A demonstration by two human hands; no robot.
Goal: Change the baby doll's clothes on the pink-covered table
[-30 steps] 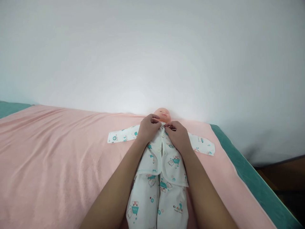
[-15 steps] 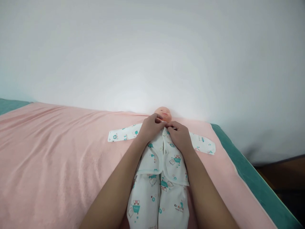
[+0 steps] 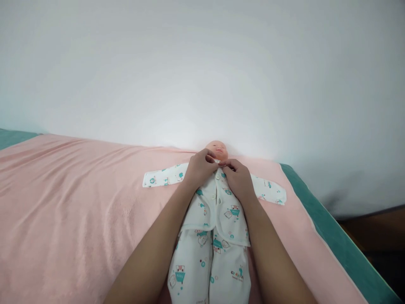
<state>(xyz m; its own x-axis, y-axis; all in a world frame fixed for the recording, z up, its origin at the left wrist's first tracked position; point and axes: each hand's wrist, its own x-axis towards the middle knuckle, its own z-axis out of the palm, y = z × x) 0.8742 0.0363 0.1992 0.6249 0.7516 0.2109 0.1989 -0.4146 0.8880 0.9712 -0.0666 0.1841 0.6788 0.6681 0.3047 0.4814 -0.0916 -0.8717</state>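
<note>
A baby doll (image 3: 217,147) lies on its back, its head by the wall. It wears a white printed jacket (image 3: 202,211) with teal trim, both sleeves spread out sideways, and matching printed trousers (image 3: 190,270). At the neck, my left hand (image 3: 202,169) pinches the jacket's collar edge with thumb and fingers. My right hand (image 3: 237,175) meets it there, its fingertips closed on the other front edge of the collar. A button (image 3: 217,177) shows just below my fingers. Lower down, the front edges part slightly. What lies between my fingertips is hidden.
A pink blanket (image 3: 79,211) with wrinkles on its left side lies under the doll. Teal bedding (image 3: 329,223) shows along the right edge and at the far left. A white wall (image 3: 190,76) rises behind. Something dark brown (image 3: 379,232) stands past the right edge.
My right fingertips have shifted very slightly up and toward my left hand at the collar. Otherwise the doll, jacket and left hand stay nearly in place.
</note>
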